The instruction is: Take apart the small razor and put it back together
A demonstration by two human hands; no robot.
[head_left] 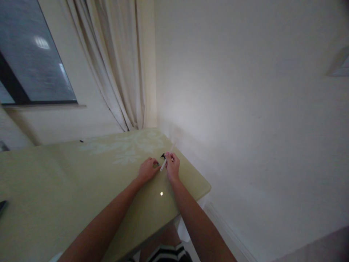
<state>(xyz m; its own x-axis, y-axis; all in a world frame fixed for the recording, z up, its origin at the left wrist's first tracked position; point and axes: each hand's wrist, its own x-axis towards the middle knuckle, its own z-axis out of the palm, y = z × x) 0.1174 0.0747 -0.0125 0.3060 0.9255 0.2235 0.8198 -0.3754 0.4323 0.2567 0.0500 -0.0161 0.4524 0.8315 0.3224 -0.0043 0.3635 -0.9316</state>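
Observation:
A slim white stick (163, 166) slants over the table in my right hand (173, 168), whose fingers are closed round it. Its lower end points toward my left hand; its exact kind is too small to make out. My left hand (146, 170) is just to the left, low over the tabletop, its fingers curled together at a small dark piece (156, 165) that I cannot name. Right by the fingers of my right hand is a small black part (163, 155); whether it is fixed to the stick I cannot tell.
Both hands work over a pale green table (81, 189) with a white leaf pattern, near its right corner by the wall (245, 109). A small black object (81, 141) lies at the far edge, and a dark object (2, 206) at the left. Behind hangs a curtain (120, 65).

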